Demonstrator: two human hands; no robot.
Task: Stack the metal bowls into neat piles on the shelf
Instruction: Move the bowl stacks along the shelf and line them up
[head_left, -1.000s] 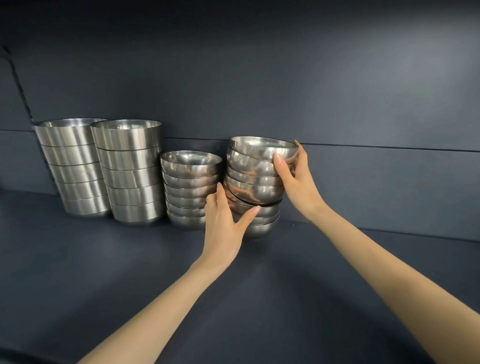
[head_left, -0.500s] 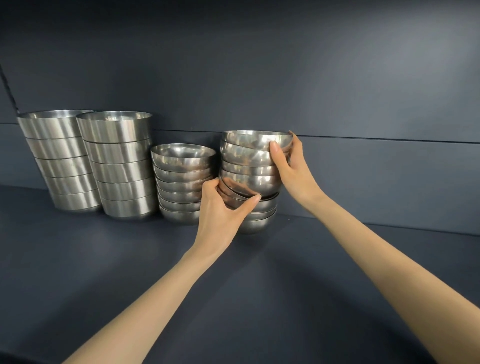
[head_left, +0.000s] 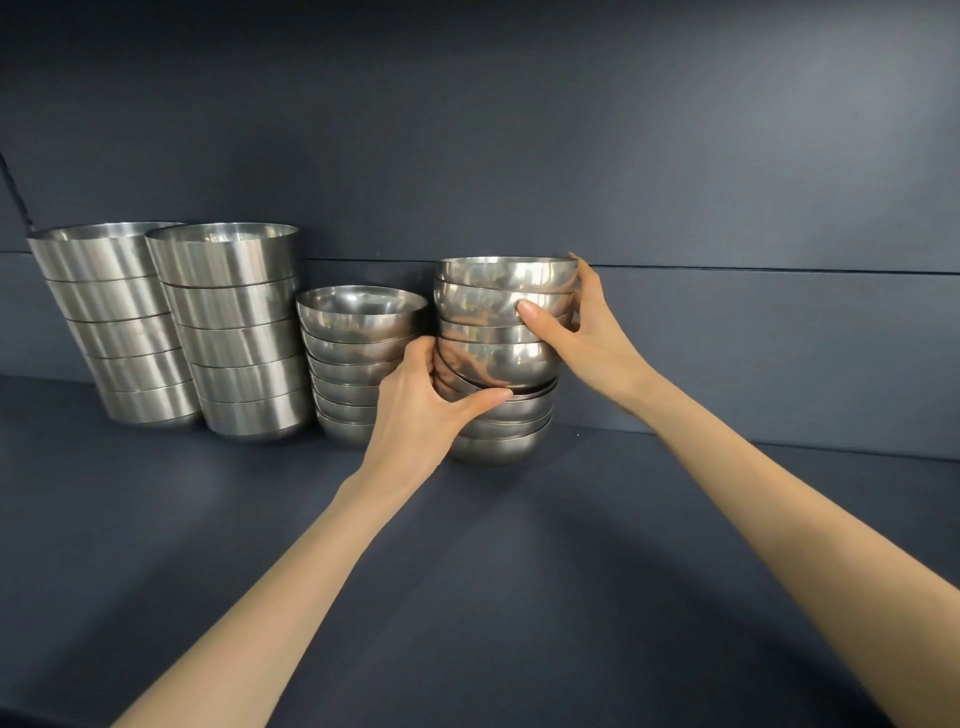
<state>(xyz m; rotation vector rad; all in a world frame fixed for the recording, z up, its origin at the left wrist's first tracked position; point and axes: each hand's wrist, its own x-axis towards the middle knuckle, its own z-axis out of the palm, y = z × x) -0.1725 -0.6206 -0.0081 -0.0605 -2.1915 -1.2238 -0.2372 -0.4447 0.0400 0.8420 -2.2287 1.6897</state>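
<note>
A tall pile of round metal bowls stands on the dark shelf against the back wall. Its upper bowls sit slightly askew on the lower ones. My left hand grips the pile's left side at mid-height, thumb across the front and fingers behind. My right hand holds the upper bowls from the right, thumb on the front and fingers round the back. A shorter pile of round bowls stands just to the left, touching my left hand.
Two taller piles of straight-sided metal bowls stand further left on the shelf, close together. The dark back wall runs right behind all the piles. A dark cord hangs at the far left edge.
The upper bowls have settled more level on the pile. Both hands kept their hold; my left hand has closed further round the pile's middle.
</note>
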